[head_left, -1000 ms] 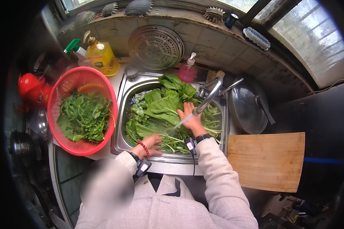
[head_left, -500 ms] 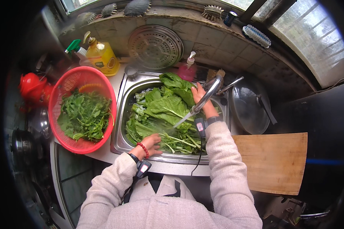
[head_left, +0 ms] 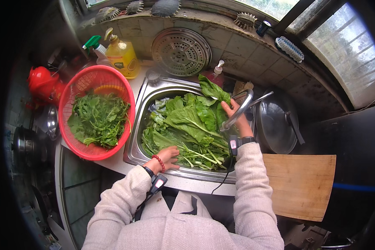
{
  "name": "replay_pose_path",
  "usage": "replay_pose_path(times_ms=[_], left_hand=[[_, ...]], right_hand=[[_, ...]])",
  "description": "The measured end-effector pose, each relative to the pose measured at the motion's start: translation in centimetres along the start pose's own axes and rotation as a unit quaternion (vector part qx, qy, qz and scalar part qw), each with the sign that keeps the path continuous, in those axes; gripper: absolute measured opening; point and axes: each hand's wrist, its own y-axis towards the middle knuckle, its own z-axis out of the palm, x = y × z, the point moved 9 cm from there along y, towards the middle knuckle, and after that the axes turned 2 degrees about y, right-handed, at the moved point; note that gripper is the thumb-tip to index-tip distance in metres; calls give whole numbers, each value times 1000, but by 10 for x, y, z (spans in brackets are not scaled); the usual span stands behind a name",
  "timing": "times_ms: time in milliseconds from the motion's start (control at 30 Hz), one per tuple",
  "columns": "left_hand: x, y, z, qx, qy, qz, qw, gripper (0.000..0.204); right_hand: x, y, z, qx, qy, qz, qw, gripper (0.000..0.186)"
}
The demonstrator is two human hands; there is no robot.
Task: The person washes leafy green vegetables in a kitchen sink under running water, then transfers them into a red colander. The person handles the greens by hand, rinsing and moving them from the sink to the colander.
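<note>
Large leafy greens (head_left: 191, 121) fill the metal sink (head_left: 133, 146), with pale stems toward its near side. My left hand (head_left: 168, 157), a red bead bracelet at its wrist, lies over the near left edge of the greens with its fingers apart. At the back right, my right hand (head_left: 236, 118) is closed at the base of a raised leaf (head_left: 212, 88). The curved faucet (head_left: 245, 104) passes in front of this hand and hides part of it. No water stream shows clearly at the spout.
Left of the sink stands a red colander (head_left: 131, 112) holding greens. Behind are a yellow pump bottle (head_left: 123, 58), a round perforated steamer plate (head_left: 181, 52) and a pink soap bottle (head_left: 216, 77). To the right are a glass lid (head_left: 277, 121) and a wooden board (head_left: 300, 183).
My right hand and the leaf beside it have shifted right and toward the back. The faucet spout has swung right, and its water stream no longer shows clearly. My left hand has barely moved.
</note>
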Motion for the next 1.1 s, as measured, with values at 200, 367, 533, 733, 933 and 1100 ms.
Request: replay_pose_path(times_ms=[200, 367, 533, 733, 933, 1100], left_hand=[[3, 1, 0, -3, -2, 0, 1000, 62], [-1, 0, 0, -3, 21, 8, 1000, 58], [-1, -6, -20, -11, -11, -2, 1000, 57], [-2, 0, -29, 23, -80, -11, 996, 71], [-39, 20, -19, -19, -58, 52, 997, 73], [-84, 15, -41, -63, -31, 150, 986, 67]], right_hand=[[66, -30, 29, 33, -205, -180, 961, 43], [81, -54, 53, 64, -232, -155, 958, 74], [91, -112, 37, -27, -369, -174, 912, 58], [67, -201, 193, 421, -166, -225, 863, 47], [16, -167, 221, 395, -352, -248, 812, 53], [1, -126, 210, 334, -289, -211, 872, 53]])
